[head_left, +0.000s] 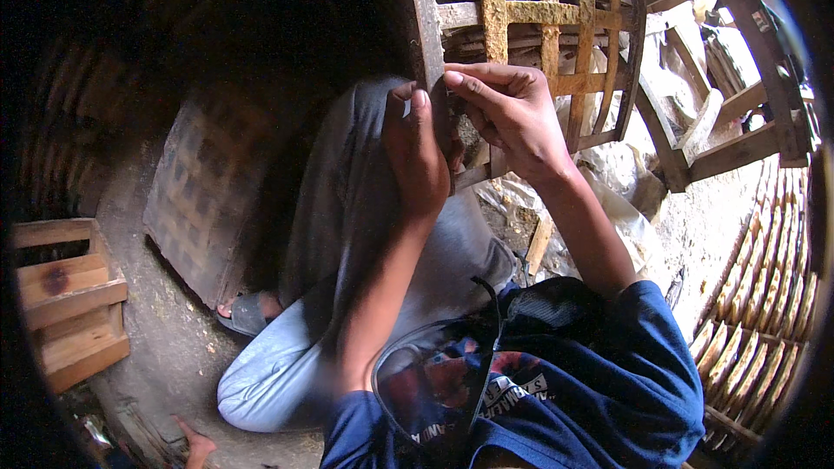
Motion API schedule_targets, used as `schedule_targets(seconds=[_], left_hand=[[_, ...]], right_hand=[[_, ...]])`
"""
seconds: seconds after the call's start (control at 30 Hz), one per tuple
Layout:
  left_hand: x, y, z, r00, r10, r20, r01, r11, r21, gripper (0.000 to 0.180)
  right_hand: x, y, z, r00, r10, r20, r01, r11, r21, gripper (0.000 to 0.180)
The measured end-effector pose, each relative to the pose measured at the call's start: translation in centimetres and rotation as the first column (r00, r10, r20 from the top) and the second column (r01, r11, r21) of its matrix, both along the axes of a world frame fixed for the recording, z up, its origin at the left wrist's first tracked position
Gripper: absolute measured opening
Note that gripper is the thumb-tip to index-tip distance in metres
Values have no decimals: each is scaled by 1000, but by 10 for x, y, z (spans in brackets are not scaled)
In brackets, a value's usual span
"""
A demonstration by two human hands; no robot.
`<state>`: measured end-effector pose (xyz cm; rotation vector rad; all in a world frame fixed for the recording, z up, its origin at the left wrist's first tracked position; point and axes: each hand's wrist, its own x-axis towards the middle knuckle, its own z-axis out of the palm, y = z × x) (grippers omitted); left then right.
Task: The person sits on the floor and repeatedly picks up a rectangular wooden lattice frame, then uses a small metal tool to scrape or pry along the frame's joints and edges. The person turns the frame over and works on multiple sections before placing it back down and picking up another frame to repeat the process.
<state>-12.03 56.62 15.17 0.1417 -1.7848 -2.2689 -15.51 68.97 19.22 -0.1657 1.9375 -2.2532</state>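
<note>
I judged the lattice panel (521, 13) light for its spread but awkward: a stiff frame filled with thinner slats that would probably flex, and might split or splinter if pinched hard. The dark edge bar (421, 26) looked the soundest place to take hold; dry and rough, it seemed unlikely to slip, and I would have kept off the middle of the weave. The panel was held up at the top of my view, in front of the person, its edge bar running down between the two hands.

The left hand (420, 152) was closed round the lower part of that bar, thumb lying along it. The right hand (521, 113) had thumb and forefinger brought nearly together beside the bar, the other fingers curled; the overlap and shadow there served me poorly, so I could not tell whether it pinched anything.

The bar was dark brown and weathered, the slats tan in an open weave, several crusted with yellow. Crumpled clear plastic (621, 178) lay to the right of the panel.
</note>
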Motion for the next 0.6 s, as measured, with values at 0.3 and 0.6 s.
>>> schedule_targets(seconds=[0.3,0.6], left_hand=[[-11,-8,-24,955,95,-282,-191,922,-336,33],[-3,1,-13,995,19,-99,-10,996,90,34]], right_hand=[[-10,-1,-19,929,-26,-369,121,964,237,25],[-1,-20,-14,905,-104,-413,165,979,116,31]])
